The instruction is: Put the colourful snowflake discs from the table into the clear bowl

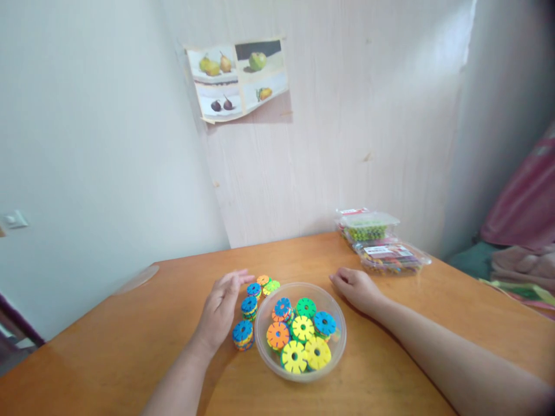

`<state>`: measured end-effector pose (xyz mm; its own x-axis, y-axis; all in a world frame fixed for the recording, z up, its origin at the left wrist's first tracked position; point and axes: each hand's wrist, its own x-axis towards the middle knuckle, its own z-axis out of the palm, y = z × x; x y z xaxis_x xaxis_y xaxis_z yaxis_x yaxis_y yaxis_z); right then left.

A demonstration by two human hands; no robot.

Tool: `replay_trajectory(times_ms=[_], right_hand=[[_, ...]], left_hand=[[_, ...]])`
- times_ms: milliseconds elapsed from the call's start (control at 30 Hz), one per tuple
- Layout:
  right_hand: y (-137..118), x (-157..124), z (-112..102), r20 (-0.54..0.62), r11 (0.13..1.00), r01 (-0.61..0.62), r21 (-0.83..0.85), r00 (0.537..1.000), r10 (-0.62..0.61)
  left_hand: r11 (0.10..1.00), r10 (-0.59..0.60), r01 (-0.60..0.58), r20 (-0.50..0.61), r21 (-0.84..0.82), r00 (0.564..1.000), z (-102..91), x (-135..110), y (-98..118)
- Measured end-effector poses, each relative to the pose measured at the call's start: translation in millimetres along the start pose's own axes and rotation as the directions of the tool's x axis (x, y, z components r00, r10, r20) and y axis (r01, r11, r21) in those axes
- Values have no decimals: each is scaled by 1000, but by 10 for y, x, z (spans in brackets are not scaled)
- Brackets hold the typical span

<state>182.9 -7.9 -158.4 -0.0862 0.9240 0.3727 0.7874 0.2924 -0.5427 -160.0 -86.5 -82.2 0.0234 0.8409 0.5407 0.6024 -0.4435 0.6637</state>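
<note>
A clear plastic bowl (264, 350) stands on the wooden table (130, 346) and holds several coloured slotted discs (302, 329) in yellow, blue, green and orange. Left of the bowl, small stacks of the same discs (243, 335) stand on the table. My left hand (222, 309) rests beside those stacks, fingers stretched out and together, holding nothing. My right hand (356, 287) lies on the table just right of the bowl's far rim, fingers loosely curled under, with nothing visible in it.
Two clear lidded boxes (392, 257) of small coloured pieces sit at the table's far right, by the wall. A sheet of fruit pictures (238, 78) hangs on the wall. Folded cloth (526, 263) lies off to the right.
</note>
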Motion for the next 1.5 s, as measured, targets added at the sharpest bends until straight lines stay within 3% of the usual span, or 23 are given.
replay_trajectory(times_ms=[167,467,800,1100,1500], right_hand=[[-6,9,-9,16,1000,0,19,1000,0],[-59,0,-48,40,1000,-22,20,999,22],[-75,5,-65,59,1000,-11,-3,998,11],[-57,14,-47,64,1000,-24,-2,998,24],[-70,11,-60,67,1000,-7,0,998,7]], left_hand=[[976,98,-143,253,164,963,0,-61,317],[917,17,-232,548,325,836,103,113,465],[867,-42,-298,655,400,755,232,337,650],[857,7,-367,703,362,711,303,411,624],[852,56,-446,799,275,599,366,474,662]])
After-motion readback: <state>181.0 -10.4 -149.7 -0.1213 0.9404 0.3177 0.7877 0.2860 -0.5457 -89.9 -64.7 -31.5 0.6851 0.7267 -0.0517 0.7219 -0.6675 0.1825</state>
